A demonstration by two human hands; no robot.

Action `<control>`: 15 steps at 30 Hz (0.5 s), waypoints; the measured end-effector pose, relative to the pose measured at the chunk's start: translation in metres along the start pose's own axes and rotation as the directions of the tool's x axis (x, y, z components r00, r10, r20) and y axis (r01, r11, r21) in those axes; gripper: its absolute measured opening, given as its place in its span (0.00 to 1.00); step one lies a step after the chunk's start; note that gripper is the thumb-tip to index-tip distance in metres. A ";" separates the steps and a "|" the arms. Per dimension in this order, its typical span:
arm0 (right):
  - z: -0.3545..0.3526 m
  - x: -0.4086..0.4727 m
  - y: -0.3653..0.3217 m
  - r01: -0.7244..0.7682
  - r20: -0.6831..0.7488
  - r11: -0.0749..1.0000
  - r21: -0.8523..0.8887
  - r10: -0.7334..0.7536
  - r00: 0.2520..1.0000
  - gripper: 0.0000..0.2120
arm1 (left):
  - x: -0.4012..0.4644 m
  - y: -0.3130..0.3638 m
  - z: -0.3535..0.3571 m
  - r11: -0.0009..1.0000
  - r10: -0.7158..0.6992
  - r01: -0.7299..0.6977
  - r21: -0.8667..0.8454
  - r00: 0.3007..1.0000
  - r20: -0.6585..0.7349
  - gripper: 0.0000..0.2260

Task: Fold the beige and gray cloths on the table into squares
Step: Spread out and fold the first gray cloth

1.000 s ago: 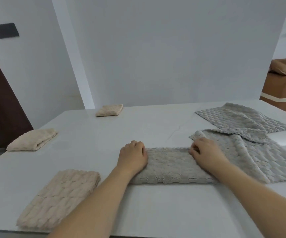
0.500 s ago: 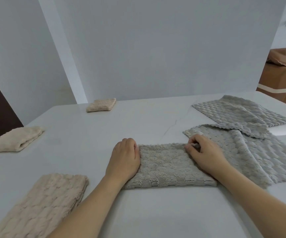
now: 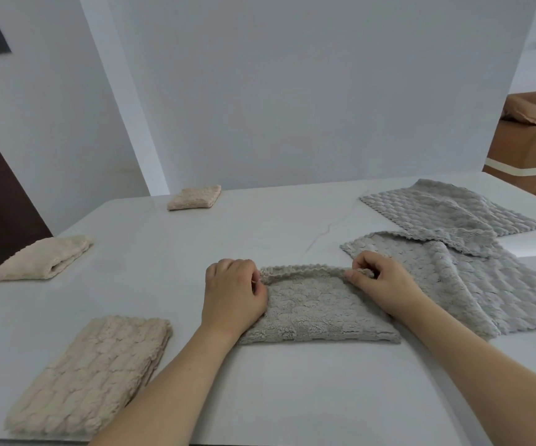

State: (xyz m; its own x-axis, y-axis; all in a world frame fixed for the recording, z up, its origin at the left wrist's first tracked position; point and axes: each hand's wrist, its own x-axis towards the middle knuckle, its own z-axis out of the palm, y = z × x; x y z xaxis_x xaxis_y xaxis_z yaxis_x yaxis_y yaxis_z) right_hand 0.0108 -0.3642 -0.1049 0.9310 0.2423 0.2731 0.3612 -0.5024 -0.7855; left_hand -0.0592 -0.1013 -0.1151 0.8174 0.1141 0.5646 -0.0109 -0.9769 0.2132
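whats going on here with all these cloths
A person is folding cloths on a white table. The left hand and right hand each pinch a far corner of a half-folded gray cloth, lifting that edge. Two more gray cloths lie unfolded to the right, overlapping. Three beige cloths sit folded on the left side.

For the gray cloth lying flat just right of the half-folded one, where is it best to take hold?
Probably at the near-left scalloped corner of the flat gray cloth, coming from the left. That corner lies free on the table, while its far edge is covered by another gray cloth.
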 end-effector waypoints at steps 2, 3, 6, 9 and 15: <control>-0.001 -0.001 0.000 -0.006 -0.007 0.997 0.071 0.007 1.000 0.08 | 0.001 -0.001 0.000 0.998 0.046 -0.046 -0.039 0.999 -0.011 0.04; -0.002 -0.001 0.001 -0.004 -0.008 0.995 0.101 0.005 1.000 0.08 | 0.002 -0.001 0.001 0.995 0.067 -0.068 -0.069 0.998 -0.011 0.05; -0.003 0.001 0.005 0.022 -0.002 0.995 0.095 -0.021 1.000 0.07 | 0.002 -0.001 0.002 0.986 0.091 -0.087 -0.143 0.996 0.023 0.08; -0.002 0.003 0.007 0.014 0.005 0.997 0.075 -0.015 1.000 0.08 | 0.002 0.000 0.004 0.992 0.072 -0.069 -0.106 0.997 0.025 0.08; 0.002 0.006 0.008 0.012 -0.023 0.999 -0.037 -0.013 1.000 0.09 | 0.008 -0.003 0.004 0.996 0.084 -0.084 -0.009 0.996 0.022 0.05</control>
State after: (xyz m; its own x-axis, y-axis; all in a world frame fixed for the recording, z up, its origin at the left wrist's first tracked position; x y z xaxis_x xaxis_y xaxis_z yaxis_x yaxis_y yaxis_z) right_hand 0.0191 -0.3649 -0.1106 0.9271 0.2302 0.2959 0.3744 -0.5295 -0.7612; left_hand -0.0504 -0.0983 -0.1146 0.8263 0.0276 0.5625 -0.0844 -0.9815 0.1721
